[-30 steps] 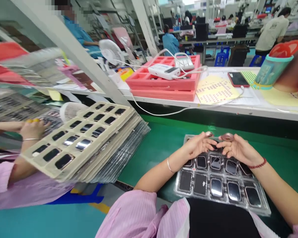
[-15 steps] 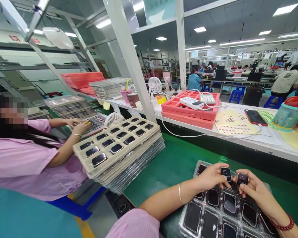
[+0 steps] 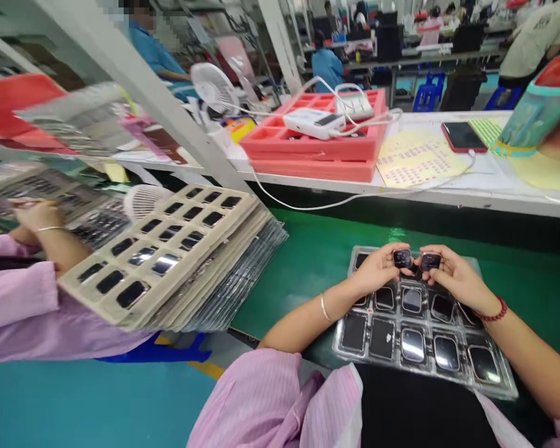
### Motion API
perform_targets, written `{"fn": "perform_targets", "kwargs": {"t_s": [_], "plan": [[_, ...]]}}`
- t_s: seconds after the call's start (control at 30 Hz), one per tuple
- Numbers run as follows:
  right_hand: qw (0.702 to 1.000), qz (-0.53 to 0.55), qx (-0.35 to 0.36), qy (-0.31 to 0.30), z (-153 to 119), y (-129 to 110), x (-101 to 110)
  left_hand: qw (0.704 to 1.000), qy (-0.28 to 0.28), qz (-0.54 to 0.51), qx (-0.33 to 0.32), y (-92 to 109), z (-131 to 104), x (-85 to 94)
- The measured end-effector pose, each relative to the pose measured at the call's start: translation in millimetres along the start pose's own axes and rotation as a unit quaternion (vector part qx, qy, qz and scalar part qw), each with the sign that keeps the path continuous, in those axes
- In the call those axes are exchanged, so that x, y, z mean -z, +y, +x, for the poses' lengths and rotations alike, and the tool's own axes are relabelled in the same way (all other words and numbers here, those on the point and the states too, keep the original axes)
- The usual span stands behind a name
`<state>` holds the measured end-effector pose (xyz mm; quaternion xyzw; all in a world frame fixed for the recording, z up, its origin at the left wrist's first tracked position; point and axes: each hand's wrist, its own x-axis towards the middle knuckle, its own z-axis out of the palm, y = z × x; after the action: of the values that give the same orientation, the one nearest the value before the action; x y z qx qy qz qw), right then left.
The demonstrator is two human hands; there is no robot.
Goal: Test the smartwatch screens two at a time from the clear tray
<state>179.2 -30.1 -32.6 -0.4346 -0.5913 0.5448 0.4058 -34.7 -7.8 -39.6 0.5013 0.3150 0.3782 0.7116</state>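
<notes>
My left hand [image 3: 377, 269] pinches a small square watch-like device [image 3: 402, 258] with a dark screen and faint marks on it. A second such device [image 3: 430, 261] is held between the thumb and fingers of my right hand [image 3: 462, 281]. The two devices are side by side, close together, above the far part of a clear plastic tray [image 3: 508, 387]. In the tray's compartments lie several dark-screened square pieces, some with bright reflections. A few compartments at the back are hidden behind my hands.
At the left, a tall stack of beige trays [image 3: 116, 317] holds more dark pieces. Beyond it are a person's hand [image 3: 40, 214] and a white fan [image 3: 145, 200]. A shelf [image 3: 336, 191] bears red foam trays [image 3: 312, 167], a phone [image 3: 463, 136] and a teal cup [image 3: 536, 115].
The view has tilted down and shifted, so the clear tray shows more fully. Both hands still hold their devices, whose screens now look dimmer.
</notes>
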Motion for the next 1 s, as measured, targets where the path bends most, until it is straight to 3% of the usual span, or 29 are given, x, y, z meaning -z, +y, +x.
{"fn": "perform_targets", "kwargs": {"t_s": [0.6, 0.83, 1.0], "plan": [[1.000, -0.005, 0.024, -0.010, -1, -4, -3, 1.000, -0.008, 0.009, -0.007, 6, -5, -1.7], [0.988, 0.149, -0.041, -0.009, 0, -11, 5, 0.994, -0.017, -0.092, 0.057, 9, -3, 3.0], [0.946, 0.291, -0.137, -0.030, 5, -10, 16, 0.964, -0.025, -0.220, 0.148, 15, 4, 12.7]]}}
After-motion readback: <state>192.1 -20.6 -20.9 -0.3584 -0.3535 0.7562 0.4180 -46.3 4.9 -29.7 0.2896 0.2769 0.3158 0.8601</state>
